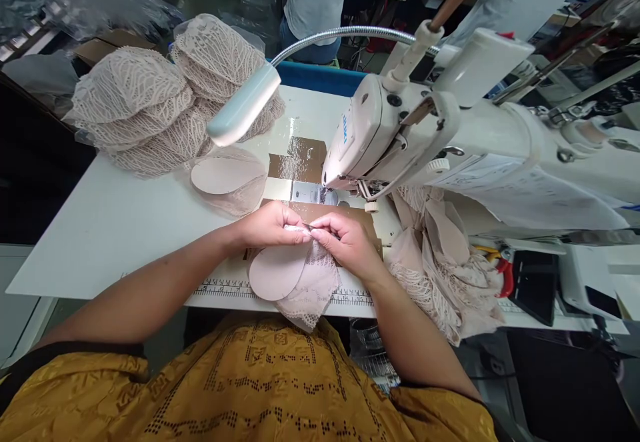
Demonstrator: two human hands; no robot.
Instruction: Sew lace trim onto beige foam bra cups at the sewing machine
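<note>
Lace (pixel 323 285) is what both hands are on here, hanging low in the middle of the frame with a smooth pale oval pad (pixel 277 272) lying against its left side. The left hand (pixel 273 224) has its thumb and fingers pinched tight on the top edge of the piece, and the right hand (pixel 345 239) is pinching the same edge right next to it, fingertips almost meeting. There's something thin and dark in the right hand's fingers too (too small and tucked away for me to say what it is).

The bottom of the piece drapes over a printed ruler strip (pixel 225 289) along the front edge of the white table (pixel 90 242). Just above the hands, near the center, sits the needle end of a white sewing machine (pixel 370 122), which stretches off to the right edge. A lamp (pixel 245 105) on a bendy metal neck leans in from the upper middle.

Upper left has a big heap of patterned lace pieces (pixel 133 105), with another pale oval piece (pixel 227 174) just below it. Right of center there's a bunched-up fabric bundle (pixel 430 255), and beyond that some red-handled tool (pixel 506 275) beside a flat black device (pixel 535 282).
</note>
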